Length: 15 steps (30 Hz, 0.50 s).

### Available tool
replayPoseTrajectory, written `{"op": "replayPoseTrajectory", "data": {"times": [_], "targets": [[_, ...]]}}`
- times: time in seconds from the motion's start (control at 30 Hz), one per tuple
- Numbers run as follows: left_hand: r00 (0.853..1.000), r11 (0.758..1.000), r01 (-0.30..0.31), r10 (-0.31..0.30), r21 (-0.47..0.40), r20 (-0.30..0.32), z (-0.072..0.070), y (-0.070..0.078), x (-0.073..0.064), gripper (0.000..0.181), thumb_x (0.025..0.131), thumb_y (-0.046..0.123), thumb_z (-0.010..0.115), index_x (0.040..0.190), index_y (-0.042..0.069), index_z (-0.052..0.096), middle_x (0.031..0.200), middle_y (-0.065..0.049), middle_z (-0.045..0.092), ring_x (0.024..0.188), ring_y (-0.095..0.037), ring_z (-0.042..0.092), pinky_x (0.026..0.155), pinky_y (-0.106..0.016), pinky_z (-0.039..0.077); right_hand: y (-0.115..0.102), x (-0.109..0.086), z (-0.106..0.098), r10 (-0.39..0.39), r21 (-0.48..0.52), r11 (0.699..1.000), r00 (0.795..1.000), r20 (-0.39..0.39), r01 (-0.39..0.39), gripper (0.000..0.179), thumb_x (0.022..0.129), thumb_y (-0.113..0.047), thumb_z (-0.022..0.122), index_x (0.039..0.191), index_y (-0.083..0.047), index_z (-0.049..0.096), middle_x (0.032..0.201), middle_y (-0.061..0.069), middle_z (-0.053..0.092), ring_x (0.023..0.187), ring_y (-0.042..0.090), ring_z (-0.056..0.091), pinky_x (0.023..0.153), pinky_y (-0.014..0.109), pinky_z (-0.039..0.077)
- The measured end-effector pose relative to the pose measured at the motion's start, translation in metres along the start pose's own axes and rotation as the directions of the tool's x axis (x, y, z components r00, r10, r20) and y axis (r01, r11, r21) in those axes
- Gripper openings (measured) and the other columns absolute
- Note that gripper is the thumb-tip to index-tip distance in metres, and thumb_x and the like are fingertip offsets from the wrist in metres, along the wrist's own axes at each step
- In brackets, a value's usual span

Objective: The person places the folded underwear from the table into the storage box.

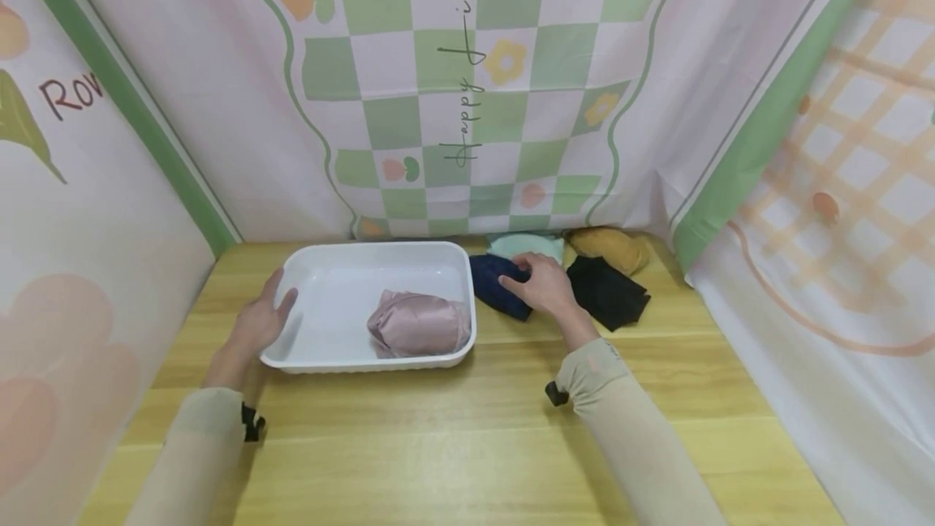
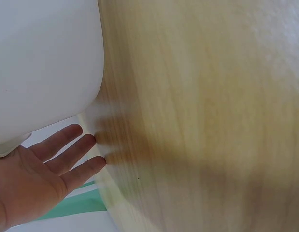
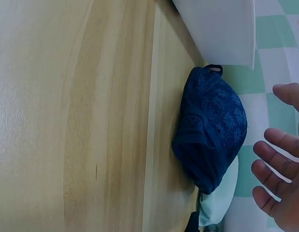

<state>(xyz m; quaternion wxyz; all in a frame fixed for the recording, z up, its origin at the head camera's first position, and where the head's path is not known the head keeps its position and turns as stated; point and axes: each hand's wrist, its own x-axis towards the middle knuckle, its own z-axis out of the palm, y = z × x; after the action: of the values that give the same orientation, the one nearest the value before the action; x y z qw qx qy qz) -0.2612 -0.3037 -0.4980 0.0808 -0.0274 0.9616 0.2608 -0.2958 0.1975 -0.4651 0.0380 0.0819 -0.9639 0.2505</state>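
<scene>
Navy floral-patterned, cup-shaped fabric piece point(image 1: 491, 286) just below right grip point(image 1: 546, 291), fingers spread, pinching nothing. Step looks like reaching; next move likely calls for closing on it. Left grip point(image 1: 257, 325), fingers extended, at white rectangular tray point(image 1: 325, 311). Green-white checked curtain point(image 1: 445, 55) beyond grips: "Happy Life".
</scene>
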Motion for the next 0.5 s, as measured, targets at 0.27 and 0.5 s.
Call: {"op": "replayPoseTrajectory", "data": {"times": [0.27,0.5], "targets": [[1.000,1.000,-0.005,0.005,0.002,-0.013,0.0001,0.0006,-0.0003,0.080,0.103,0.063,0.012,0.161,0.013,-0.008,0.158,-0.037,0.017,0.138,-0.063,0.025,0.116,-0.070,0.023,0.0037,0.0038,0.0025,0.021,-0.032,0.999,1.000,0.019,-0.021,0.059,0.089,-0.054,0.067,0.131,-0.013,0.062,0.124,0.011,0.068,0.118,0.033,0.059,0.102,0.053,0.048],[1.000,1.000,-0.004,0.004,-0.002,-0.014,-0.0004,0.0003,-0.0007,0.080,0.102,0.064,0.011,0.161,0.013,-0.008,0.158,-0.038,0.018,0.138,-0.064,0.026,0.115,-0.071,0.024,0.0052,0.0058,0.0028,0.023,-0.084,0.996,0.999,0.049,-0.018,0.065,0.088,-0.057,0.065,0.136,-0.013,0.059,0.127,0.013,0.066,0.120,0.035,0.058,0.103,0.054,0.047]]}}
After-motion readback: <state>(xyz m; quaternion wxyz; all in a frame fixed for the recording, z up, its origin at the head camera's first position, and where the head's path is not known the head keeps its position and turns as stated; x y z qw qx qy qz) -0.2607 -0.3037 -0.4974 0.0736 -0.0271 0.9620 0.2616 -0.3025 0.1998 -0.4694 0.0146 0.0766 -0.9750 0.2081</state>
